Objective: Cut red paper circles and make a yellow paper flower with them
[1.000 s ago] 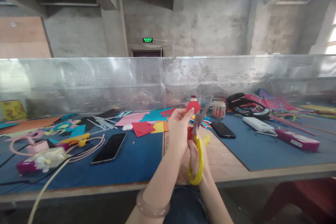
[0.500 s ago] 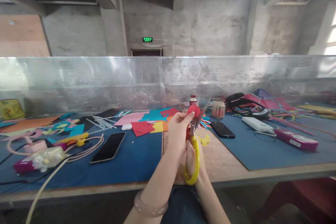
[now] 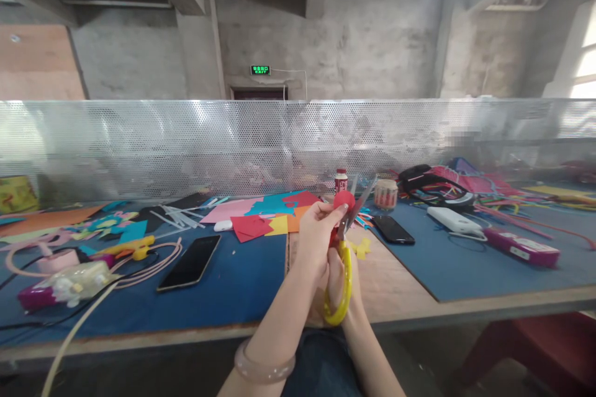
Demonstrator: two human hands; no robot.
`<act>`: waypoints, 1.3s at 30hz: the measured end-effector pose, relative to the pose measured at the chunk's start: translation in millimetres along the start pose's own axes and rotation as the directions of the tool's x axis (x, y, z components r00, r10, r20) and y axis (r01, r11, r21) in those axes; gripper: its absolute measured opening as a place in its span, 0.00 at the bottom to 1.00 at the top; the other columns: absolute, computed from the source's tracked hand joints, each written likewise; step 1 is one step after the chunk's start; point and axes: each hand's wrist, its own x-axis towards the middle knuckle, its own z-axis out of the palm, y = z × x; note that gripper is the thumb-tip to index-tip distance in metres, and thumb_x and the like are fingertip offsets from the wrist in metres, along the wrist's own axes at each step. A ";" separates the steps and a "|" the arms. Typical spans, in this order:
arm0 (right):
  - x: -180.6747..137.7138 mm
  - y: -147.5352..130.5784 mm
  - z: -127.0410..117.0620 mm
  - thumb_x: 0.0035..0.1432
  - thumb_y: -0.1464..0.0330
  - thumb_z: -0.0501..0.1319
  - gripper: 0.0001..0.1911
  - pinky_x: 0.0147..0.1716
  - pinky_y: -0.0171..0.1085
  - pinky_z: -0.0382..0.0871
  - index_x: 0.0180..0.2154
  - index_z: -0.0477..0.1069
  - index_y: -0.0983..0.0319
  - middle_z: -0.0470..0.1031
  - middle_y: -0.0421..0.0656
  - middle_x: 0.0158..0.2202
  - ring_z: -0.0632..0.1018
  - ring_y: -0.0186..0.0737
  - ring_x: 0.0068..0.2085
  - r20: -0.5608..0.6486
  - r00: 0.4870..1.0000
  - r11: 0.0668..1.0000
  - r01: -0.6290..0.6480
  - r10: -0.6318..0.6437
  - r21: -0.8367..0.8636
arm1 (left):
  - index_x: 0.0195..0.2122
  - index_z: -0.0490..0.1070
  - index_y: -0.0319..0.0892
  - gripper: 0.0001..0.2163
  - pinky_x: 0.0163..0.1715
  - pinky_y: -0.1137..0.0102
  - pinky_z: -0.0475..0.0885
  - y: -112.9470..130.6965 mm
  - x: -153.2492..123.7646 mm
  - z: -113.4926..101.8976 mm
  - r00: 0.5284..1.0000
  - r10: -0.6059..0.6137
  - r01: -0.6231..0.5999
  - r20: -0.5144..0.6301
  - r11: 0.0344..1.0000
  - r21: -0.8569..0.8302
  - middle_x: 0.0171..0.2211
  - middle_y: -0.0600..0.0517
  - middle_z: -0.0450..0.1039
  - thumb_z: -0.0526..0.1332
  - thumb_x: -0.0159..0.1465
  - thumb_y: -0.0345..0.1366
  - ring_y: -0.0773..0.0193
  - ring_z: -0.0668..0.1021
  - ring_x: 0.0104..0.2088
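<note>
In my left hand (image 3: 318,229) a small round piece of red paper (image 3: 343,200) is pinched between thumb and fingers. My right hand (image 3: 339,276) grips a pair of scissors (image 3: 344,285) by its yellow handles. The blades point up and away, spread apart, right beside the red paper's edge. More red shows between the two hands, partly hidden by the fingers. Below and beyond the hands, yellow paper scraps (image 3: 361,248) lie on the bare wooden part of the table.
Red paper (image 3: 250,228), a phone (image 3: 190,263) and a power strip (image 3: 69,284) lie on the left. To the right are another phone (image 3: 393,229), a jar (image 3: 386,194) and a white power bank (image 3: 454,221). A small bottle (image 3: 341,180) stands behind my hands. A perforated metal screen (image 3: 186,142) runs along the back.
The red paper has turned slightly in my left hand, and the scissors have tilted a little. Both hands stay close together in nearly the same place.
</note>
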 end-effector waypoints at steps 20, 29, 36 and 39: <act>8.4 18.3 -3.4 0.46 0.65 0.50 0.06 0.22 0.33 0.61 0.25 0.63 0.60 0.65 0.39 0.21 0.67 0.37 0.23 -0.066 0.997 0.978 0.018 -0.032 -0.208 | 0.25 0.65 0.41 0.14 0.21 0.75 0.61 -1.3 0.8 -2.1 1.000 0.007 -0.008 0.008 0.999 0.041 0.19 0.59 0.64 0.69 0.48 0.39 0.73 0.67 0.19; 2.7 5.4 -4.8 0.45 0.66 0.51 0.05 0.21 0.32 0.59 0.23 0.61 0.59 0.62 0.37 0.18 0.63 0.35 0.20 -0.065 0.998 0.973 -0.007 -0.008 -0.230 | 0.28 0.68 0.40 0.11 0.26 0.74 0.64 0.0 2.2 -3.9 0.996 0.075 -0.070 -0.048 0.993 0.100 0.25 0.56 0.69 0.68 0.49 0.39 0.72 0.70 0.24; -3.5 3.0 -5.1 0.46 0.67 0.51 0.04 0.18 0.32 0.58 0.24 0.62 0.59 0.59 0.34 0.15 0.64 0.35 0.17 -0.040 0.998 0.981 -0.055 0.048 -0.186 | 0.29 0.69 0.41 0.11 0.31 0.75 0.65 3.9 3.3 -4.2 0.985 0.128 -0.112 -0.114 0.984 0.137 0.27 0.56 0.70 0.69 0.49 0.39 0.71 0.71 0.28; -5.4 4.1 -5.7 0.48 0.67 0.52 0.04 0.19 0.32 0.60 0.24 0.62 0.59 0.60 0.34 0.14 0.66 0.36 0.18 -0.022 0.998 0.987 -0.056 0.053 -0.153 | 0.29 0.70 0.41 0.10 0.33 0.74 0.65 5.7 3.1 -3.7 0.980 0.163 -0.146 -0.118 0.980 0.137 0.28 0.56 0.71 0.68 0.50 0.39 0.71 0.72 0.29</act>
